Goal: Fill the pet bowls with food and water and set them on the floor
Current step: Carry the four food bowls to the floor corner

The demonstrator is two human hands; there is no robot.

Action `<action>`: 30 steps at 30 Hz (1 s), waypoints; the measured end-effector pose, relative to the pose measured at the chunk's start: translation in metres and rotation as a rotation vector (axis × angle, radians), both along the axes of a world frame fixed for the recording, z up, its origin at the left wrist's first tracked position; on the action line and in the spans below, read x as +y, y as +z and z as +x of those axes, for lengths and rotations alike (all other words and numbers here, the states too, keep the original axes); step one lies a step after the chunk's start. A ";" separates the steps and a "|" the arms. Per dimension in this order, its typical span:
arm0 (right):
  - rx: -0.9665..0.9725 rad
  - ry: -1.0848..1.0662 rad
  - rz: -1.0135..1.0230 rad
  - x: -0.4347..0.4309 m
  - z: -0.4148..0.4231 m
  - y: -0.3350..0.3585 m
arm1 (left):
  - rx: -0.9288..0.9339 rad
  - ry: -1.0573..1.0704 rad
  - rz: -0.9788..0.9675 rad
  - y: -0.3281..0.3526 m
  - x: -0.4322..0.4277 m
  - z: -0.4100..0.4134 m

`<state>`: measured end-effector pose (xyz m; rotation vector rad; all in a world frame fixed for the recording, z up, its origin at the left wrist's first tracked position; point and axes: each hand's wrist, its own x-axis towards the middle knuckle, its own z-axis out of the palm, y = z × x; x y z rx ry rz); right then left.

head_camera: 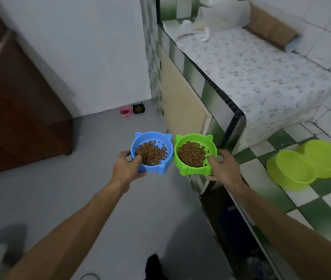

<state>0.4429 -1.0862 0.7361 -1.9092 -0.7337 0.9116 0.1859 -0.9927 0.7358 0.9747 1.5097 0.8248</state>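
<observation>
My left hand [129,165] grips the blue cat-eared plastic bowl [152,136] at its near rim. The thumb is hooked inside over the brown kibble [150,152] and the fingers are curled beneath. My right hand [222,166] grips the green cat-eared plastic bowl [193,138] the same way. I hold them level, rims nearly touching, above the grey floor [79,188] so nothing spills. I judge they belong in the floor's far corner, beside the small pink bowl [125,112] and the small black bowl [138,108]. The lime-green double plastic bowl [306,164] sits near the checkered counter's [314,209] front edge; I cannot tell if it holds water.
</observation>
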 end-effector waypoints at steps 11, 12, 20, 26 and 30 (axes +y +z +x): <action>0.011 0.085 0.004 0.158 -0.090 -0.007 | 0.012 0.129 -0.015 -0.007 0.120 -0.105; 0.009 0.091 -0.001 0.172 -0.095 -0.008 | 0.015 0.138 -0.018 -0.008 0.132 -0.110; -0.006 0.132 -0.033 0.296 -0.098 -0.022 | 0.029 0.192 -0.025 -0.025 0.237 -0.117; -0.018 0.226 -0.049 0.400 -0.087 -0.031 | 0.017 0.268 -0.034 -0.037 0.320 -0.104; -0.036 0.268 -0.072 0.468 -0.080 -0.034 | 0.004 0.315 -0.052 -0.040 0.372 -0.095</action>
